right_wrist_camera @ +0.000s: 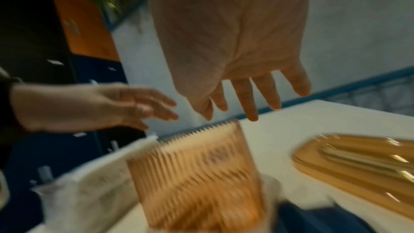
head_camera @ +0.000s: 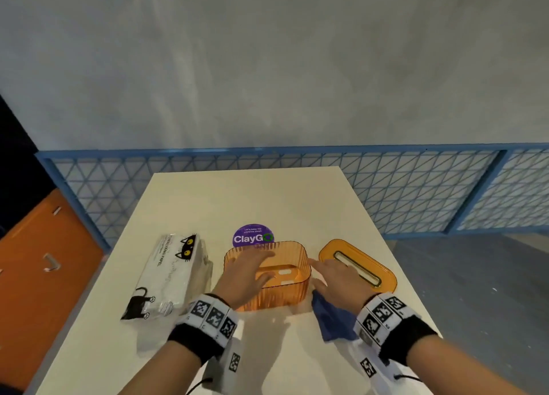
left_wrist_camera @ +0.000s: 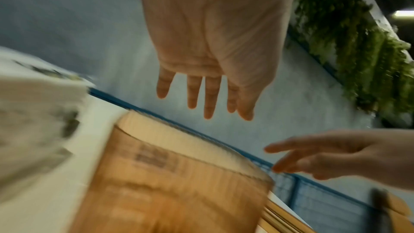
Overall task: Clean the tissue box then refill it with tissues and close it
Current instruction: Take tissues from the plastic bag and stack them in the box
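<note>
An open, ribbed, see-through orange tissue box (head_camera: pixel 292 253) stands mid-table with nothing in it. Over its left half hovers my left hand (head_camera: pixel 252 271), fingers straight and spread (left_wrist_camera: pixel 207 95), holding nothing. My right hand (head_camera: pixel 335 275) floats just right of the box, fingers stretched out (right_wrist_camera: pixel 248 100) and empty. The orange lid (head_camera: pixel 371 264) with its slot lies flat on the right. A blue cloth (head_camera: pixel 332 317) lies crumpled under my right wrist. A wrapped tissue pack (head_camera: pixel 169 275) printed with black cats lies on the left. Both wrist views are blurred.
A purple round "ClayGO" sticker (head_camera: pixel 252 235) is on the white table (head_camera: pixel 267 198) behind the box. A blue mesh fence (head_camera: pixel 416 186) runs past the table's far edge. Orange cabinets (head_camera: pixel 38 270) stand to the left.
</note>
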Tool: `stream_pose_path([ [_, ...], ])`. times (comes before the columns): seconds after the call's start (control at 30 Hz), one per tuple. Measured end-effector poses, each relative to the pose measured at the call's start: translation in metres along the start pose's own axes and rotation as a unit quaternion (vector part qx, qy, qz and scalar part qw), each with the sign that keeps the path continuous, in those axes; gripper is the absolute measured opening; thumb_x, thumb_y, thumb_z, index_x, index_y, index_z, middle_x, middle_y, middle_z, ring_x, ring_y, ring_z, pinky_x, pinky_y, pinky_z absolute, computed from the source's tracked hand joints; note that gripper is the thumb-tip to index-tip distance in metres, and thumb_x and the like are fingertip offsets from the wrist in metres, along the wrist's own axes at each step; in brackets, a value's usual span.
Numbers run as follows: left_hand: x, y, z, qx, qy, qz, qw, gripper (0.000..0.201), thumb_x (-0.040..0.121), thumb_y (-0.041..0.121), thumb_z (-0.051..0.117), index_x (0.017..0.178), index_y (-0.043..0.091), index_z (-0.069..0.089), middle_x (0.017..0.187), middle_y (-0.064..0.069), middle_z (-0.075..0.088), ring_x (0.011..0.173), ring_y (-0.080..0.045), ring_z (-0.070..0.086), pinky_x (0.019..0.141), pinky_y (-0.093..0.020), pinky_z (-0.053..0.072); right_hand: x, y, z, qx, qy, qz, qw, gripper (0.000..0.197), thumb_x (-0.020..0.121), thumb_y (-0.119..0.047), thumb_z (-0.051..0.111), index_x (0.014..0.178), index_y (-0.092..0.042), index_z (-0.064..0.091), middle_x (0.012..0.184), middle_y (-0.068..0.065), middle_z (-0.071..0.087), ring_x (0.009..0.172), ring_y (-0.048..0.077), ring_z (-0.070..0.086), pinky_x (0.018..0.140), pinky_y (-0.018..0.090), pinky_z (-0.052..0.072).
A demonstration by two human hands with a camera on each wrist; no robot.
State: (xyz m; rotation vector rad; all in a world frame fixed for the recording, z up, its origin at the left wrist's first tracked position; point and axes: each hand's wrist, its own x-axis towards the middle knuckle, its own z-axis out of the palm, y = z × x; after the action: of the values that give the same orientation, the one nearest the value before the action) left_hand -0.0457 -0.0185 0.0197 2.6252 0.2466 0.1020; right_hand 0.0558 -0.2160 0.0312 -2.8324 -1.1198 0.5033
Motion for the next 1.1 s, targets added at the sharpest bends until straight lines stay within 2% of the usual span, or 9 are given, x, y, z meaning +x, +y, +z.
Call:
stream_pose_path([
  [0.07, -0.022, -0.027, -0.023, 0.023, 0.049, -0.051, 0.997, 0.045, 0.094, 0.037, 0.05, 0.137, 0.031, 0.041, 0.147, 0.008, 0.038, 0.14, -0.013, 0.029, 0.115, -0.045, 0.026, 0.001, -0.027, -0.025, 0.001, 0.054, -0.048, 0.997, 0.046, 0.099, -0.032, 0.035, 0.144, -0.026, 0.029, 0.137, 0.003, 0.049, 0.124, 0.023, 0.046, 0.102, 0.039, 0.041],
  [0.17, -0.064, -0.071, -0.047, 0.062, 0.047, -0.178, 0.981, 0.056, 0.093, 0.045, 0.049, 0.144, 0.032, 0.03, 0.158, 0.007, 0.013, 0.149, -0.017, 0.003, 0.115, -0.058, 0.011, 0.012, -0.078, -0.033, 0.047, 0.084, -0.138, 0.986, 0.042, 0.097, -0.024, 0.039, 0.139, -0.024, 0.04, 0.136, 0.001, 0.052, 0.123, 0.021, 0.049, 0.1, 0.036, 0.042],
  [0.37, -0.127, -0.125, -0.049, 0.062, -0.03, -0.294, 0.953, 0.097, 0.079, 0.05, 0.066, 0.149, 0.042, 0.0, 0.158, 0.006, -0.019, 0.147, -0.022, -0.019, 0.11, -0.067, 0.002, 0.041, -0.168, 0.009, 0.067, 0.014, -0.218, 0.974, 0.047, 0.093, -0.007, 0.04, 0.138, -0.018, 0.043, 0.117, 0.016, 0.063, 0.11, 0.031, 0.058, 0.086, 0.037, 0.049],
  [0.47, -0.14, -0.135, -0.042, 0.045, -0.033, -0.316, 0.947, 0.092, 0.085, 0.039, 0.065, 0.148, 0.043, -0.003, 0.159, 0.006, -0.017, 0.148, -0.021, -0.013, 0.112, -0.065, 0.005, 0.056, -0.193, 0.023, 0.004, 0.003, -0.2, 0.98, 0.043, 0.093, -0.002, 0.04, 0.135, -0.012, 0.043, 0.121, 0.017, 0.059, 0.111, 0.031, 0.058, 0.085, 0.037, 0.048],
  [0.6, -0.147, -0.148, -0.032, -0.014, 0.039, -0.292, 0.955, 0.061, 0.098, 0.035, 0.045, 0.147, 0.046, 0.011, 0.16, 0.01, -0.002, 0.149, -0.018, 0.004, 0.117, -0.056, 0.015, 0.083, -0.212, 0.029, -0.125, 0.014, -0.161, 0.979, 0.04, 0.093, 0.001, 0.041, 0.133, -0.005, 0.044, 0.124, 0.016, 0.052, 0.112, 0.032, 0.056, 0.087, 0.039, 0.049],
  [0.77, -0.145, -0.161, -0.031, -0.129, 0.199, -0.232, 0.943, 0.039, 0.1, 0.016, 0.04, 0.136, 0.029, 0.047, 0.15, 0.004, 0.038, 0.139, -0.012, 0.036, 0.108, -0.022, 0.029, 0.108, -0.214, 0.029, -0.205, 0.016, -0.123, 0.971, 0.037, 0.098, -0.009, 0.037, 0.134, -0.014, 0.043, 0.131, 0.009, 0.044, 0.126, 0.028, 0.038, 0.095, 0.038, 0.042],
  [0.9, -0.139, -0.155, -0.038, -0.331, 0.3, -0.279, 0.85, 0.032, 0.103, 0.018, 0.034, 0.124, 0.021, 0.058, 0.129, -0.002, 0.06, 0.125, -0.018, 0.051, 0.1, -0.024, 0.039, 0.116, -0.212, 0.037, -0.225, 0.026, -0.122, 0.966, 0.034, 0.097, -0.01, 0.036, 0.126, -0.018, 0.051, 0.129, 0.007, 0.048, 0.123, 0.027, 0.041, 0.097, 0.041, 0.037],
  [1.0, -0.132, -0.155, -0.041, -0.498, 0.325, -0.357, 0.72, 0.039, 0.103, 0.027, 0.029, 0.128, 0.008, 0.053, 0.125, -0.014, 0.057, 0.119, -0.031, 0.053, 0.075, -0.031, 0.052, 0.117, -0.211, 0.041, -0.237, 0.035, -0.122, 0.963, 0.031, 0.096, -0.008, 0.038, 0.119, -0.018, 0.056, 0.124, 0.005, 0.053, 0.121, 0.027, 0.044, 0.098, 0.044, 0.034],
  [1.1, -0.128, -0.166, -0.04, -0.584, 0.345, -0.412, 0.609, 0.048, 0.102, 0.034, 0.031, 0.137, 0.005, 0.044, 0.134, -0.018, 0.053, 0.122, -0.035, 0.051, 0.078, -0.038, 0.05, 0.115, -0.211, 0.042, -0.242, 0.04, -0.122, 0.962, 0.028, 0.096, -0.008, 0.04, 0.115, -0.017, 0.059, 0.121, 0.004, 0.055, 0.12, 0.026, 0.045, 0.098, 0.044, 0.034],
])
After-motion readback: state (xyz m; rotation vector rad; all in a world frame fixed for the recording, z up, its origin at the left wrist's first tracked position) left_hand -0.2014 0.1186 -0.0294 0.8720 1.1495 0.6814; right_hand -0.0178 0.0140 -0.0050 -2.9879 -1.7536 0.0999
